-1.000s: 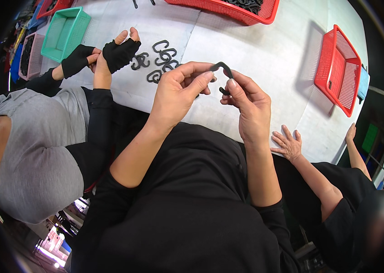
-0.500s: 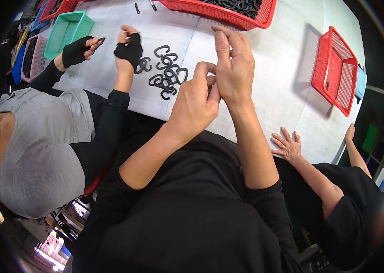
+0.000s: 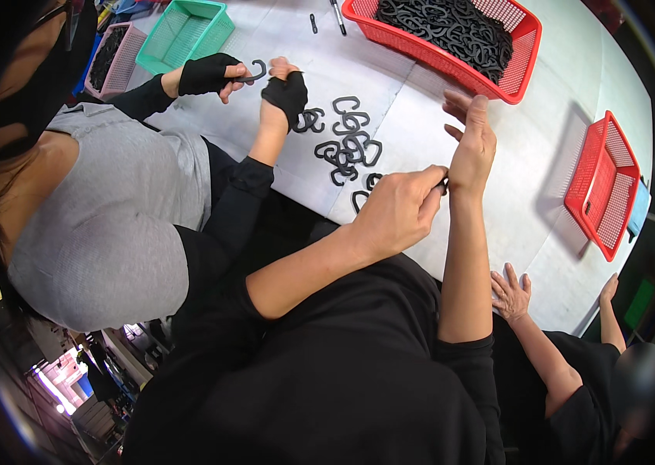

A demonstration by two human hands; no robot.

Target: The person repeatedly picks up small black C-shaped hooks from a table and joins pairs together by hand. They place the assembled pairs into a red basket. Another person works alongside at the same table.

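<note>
My left hand [image 3: 397, 213] is closed in a pinch on a small black piece [image 3: 443, 187], mostly hidden by the fingers. My right hand [image 3: 473, 151] is upright beside it, its wrist close to the left fingertips. The right fingers are apart and loosely bent, with nothing seen between them. Beyond my left hand, several black C-shaped hooks [image 3: 355, 147] lie in a loose pile on the white table [image 3: 413, 116]. Another dark hook [image 3: 359, 203] is partly hidden behind my left hand.
A red basket [image 3: 525, 81] full of black hooks stands at the far side; another red basket [image 3: 575, 201] is at right. At left, a co-worker's gloved hand [image 3: 215, 76] holds a black hook [image 3: 258, 74] near a green basket [image 3: 223, 29]. Another person's hand [image 3: 510, 293] rests on the table edge.
The view has shifted, showing more of the far red basket. My hands have drawn apart slightly, and a black piece now shows at my left fingertips. The right fingers have spread.
</note>
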